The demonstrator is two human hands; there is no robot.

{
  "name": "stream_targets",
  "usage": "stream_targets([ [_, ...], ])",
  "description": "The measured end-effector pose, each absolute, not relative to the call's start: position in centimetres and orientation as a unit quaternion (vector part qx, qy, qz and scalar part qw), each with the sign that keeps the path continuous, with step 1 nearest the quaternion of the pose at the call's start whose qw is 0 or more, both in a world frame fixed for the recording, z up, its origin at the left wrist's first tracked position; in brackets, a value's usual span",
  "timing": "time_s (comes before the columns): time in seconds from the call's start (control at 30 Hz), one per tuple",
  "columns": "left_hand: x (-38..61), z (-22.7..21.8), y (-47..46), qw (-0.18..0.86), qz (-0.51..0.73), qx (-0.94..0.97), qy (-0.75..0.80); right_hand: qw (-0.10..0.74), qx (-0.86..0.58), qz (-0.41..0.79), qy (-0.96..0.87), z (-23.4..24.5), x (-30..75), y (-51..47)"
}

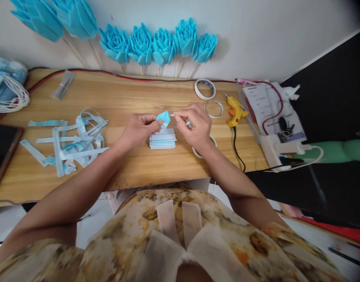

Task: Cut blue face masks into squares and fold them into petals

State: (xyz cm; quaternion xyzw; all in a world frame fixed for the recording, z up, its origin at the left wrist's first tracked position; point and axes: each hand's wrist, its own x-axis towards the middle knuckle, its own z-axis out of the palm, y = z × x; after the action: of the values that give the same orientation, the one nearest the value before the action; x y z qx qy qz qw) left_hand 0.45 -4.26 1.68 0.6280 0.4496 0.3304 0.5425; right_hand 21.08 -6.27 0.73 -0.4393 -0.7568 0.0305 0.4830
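My left hand (139, 129) pinches a small folded blue piece (163, 117) above the wooden table (118, 98). My right hand (194, 125) is closed too, its fingertips at the right edge of that blue piece, with a thin pale strip or stick between them; a small metal item shows under its fingers. Just below both hands lies a small stack of cut blue and white pieces (162, 141).
A heap of blue strips (71, 141) lies at left. Several blue flowers on sticks (156, 45) lean on the wall. Tape rolls (205, 89) (214, 108), a yellow glue gun (235, 111), a power strip with cables (282, 149) and a dark tablet (2, 150) surround the work spot.
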Motion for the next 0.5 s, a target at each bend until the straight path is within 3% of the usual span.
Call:
stream_targets([
  [0.5,0.44,1.45,-4.31,0.556,0.336,0.623,0.436,0.419,-0.432,-0.097,-0.793,0.3,21.0,-6.5],
])
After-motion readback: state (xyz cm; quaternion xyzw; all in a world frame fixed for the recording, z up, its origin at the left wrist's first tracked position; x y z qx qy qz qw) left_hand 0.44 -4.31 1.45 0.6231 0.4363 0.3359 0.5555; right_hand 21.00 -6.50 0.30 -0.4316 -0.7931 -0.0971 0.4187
